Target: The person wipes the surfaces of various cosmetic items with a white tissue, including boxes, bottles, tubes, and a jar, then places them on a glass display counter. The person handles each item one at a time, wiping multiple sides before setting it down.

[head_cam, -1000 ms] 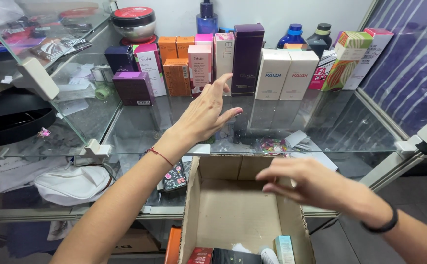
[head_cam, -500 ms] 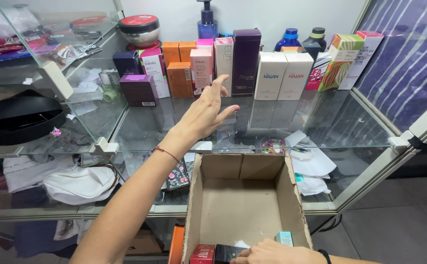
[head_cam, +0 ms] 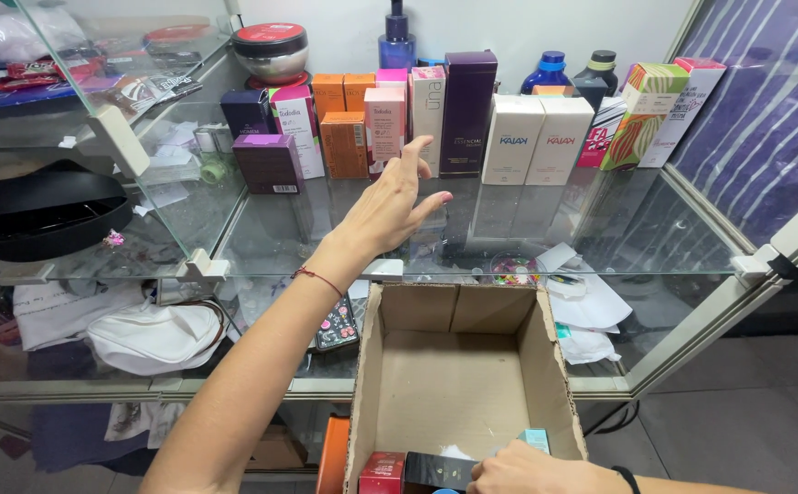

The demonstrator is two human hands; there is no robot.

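Note:
My left hand (head_cam: 391, 203) reaches out over the glass shelf (head_cam: 600, 229), fingers spread, holding nothing. It hovers just in front of a pink box (head_cam: 384, 130) and a tall dark purple box (head_cam: 468, 112) in the row of cosmetic boxes. My right hand (head_cam: 531, 468) is down at the near end of an open cardboard box (head_cam: 454, 384). It rests among small packages there: a red box (head_cam: 382, 471), a black box (head_cam: 440, 471) and a light blue one (head_cam: 536, 440). Whether it grips one is hidden.
Two white boxes (head_cam: 539, 137), orange boxes (head_cam: 344, 137), dark bottles (head_cam: 573, 78) and a striped box (head_cam: 646, 114) line the shelf's back. A red-lidded jar (head_cam: 271, 50) stands behind. Below the glass lie a white bag (head_cam: 156, 334), papers and a phone (head_cam: 335, 325). A black item (head_cam: 42, 215) sits left.
My right hand has dropped from the box's upper right rim down to the packages at its near end. My left hand stays stretched toward the row of boxes.

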